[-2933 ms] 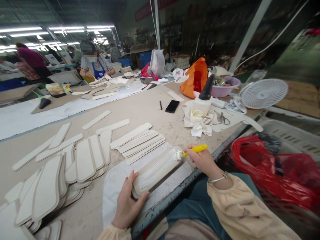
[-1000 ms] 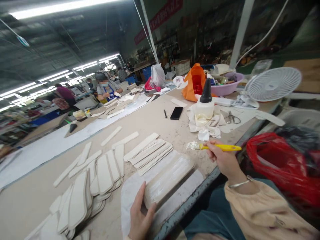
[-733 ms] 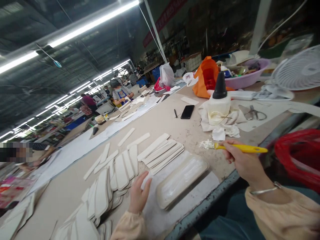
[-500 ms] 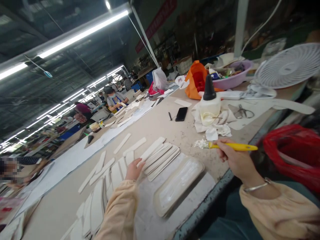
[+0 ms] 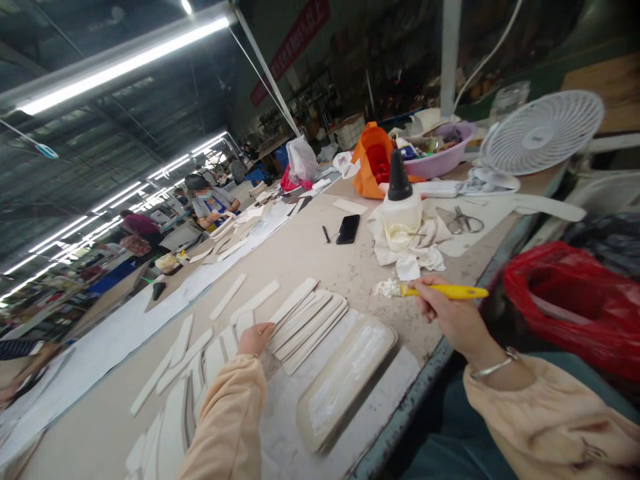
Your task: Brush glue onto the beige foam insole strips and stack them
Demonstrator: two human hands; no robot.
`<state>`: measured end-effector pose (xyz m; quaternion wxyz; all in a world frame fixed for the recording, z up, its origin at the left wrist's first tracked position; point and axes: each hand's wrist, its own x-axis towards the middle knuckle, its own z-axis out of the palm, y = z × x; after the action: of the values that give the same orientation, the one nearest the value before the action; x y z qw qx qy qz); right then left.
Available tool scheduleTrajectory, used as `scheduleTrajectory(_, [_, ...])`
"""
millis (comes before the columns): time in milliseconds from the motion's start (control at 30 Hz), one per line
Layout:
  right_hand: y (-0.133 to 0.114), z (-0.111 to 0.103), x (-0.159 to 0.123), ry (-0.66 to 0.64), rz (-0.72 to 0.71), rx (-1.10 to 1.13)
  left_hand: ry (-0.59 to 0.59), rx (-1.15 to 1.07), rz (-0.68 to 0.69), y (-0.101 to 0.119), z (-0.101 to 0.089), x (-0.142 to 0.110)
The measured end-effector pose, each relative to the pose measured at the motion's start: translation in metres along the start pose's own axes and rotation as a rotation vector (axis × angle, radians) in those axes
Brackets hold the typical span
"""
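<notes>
Step in hand, my read: between brushing and picking up a strip. Right hand (image 5: 445, 310) is closed round the yellow brush (image 5: 465, 292), bristles thick with white paste, over the bench (image 5: 290, 257) just past the far end of the coated panel (image 5: 345, 380). Panel lies flat on the white sheet (image 5: 383, 390) near the bench edge, top glossy and streaked, looks wet, nobody touching it. Left hand (image 5: 255, 339) is at the left end of the fanned strips (image 5: 310, 327), fingers bunched narrow; can't tell if a strip is pinched. Strips sit just beyond the panel, overlapping; more loose pieces (image 5: 173, 413) by the left sleeve. Next move, if it's a pick: needs one strip slid out singly, since overlaps could drag neighbours. Brush should stay off the dry stock, left sleeve off the wet face.
</notes>
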<state>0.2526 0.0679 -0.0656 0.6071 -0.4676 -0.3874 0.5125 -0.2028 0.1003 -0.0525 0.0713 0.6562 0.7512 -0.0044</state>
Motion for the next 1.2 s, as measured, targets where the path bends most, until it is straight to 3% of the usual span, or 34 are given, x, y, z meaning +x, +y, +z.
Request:
scheduleTrajectory(200, [0.000,0.001,0.000,0.090,-0.073,0.004,0.275,-0.011,-0.003,0.018,-0.022,-0.016])
scheduleTrajectory(300, [0.003,0.004,0.000,0.099,-0.082,0.031,0.379,-0.065,0.050,0.036,-0.044,-0.048])
scheduleTrajectory(433, [0.007,0.012,-0.005,0.021,-0.082,0.088,0.406,-0.178,0.155,0.067,-0.059,-0.107])
scheduleTrajectory(600, [0.009,0.028,-0.023,-0.160,-0.047,0.113,0.265,-0.441,0.254,0.106,-0.039,-0.158])
scheduleTrajectory(700, [0.010,0.034,-0.034,-0.226,-0.013,0.120,0.133,-0.495,0.277,0.122,-0.025,-0.168])
scheduleTrajectory(800, [0.015,0.037,-0.039,-0.221,-0.013,-0.013,0.034,-0.504,0.255,0.128,-0.017,-0.171])
scheduleTrajectory(967, [0.030,0.042,-0.041,-0.189,-0.042,-0.202,0.035,-0.532,0.173,0.120,-0.011,-0.172])
scheduleTrajectory(1200, [0.049,0.050,-0.046,-0.171,-0.218,-0.503,0.204,-0.614,0.004,0.086,0.016,-0.187])
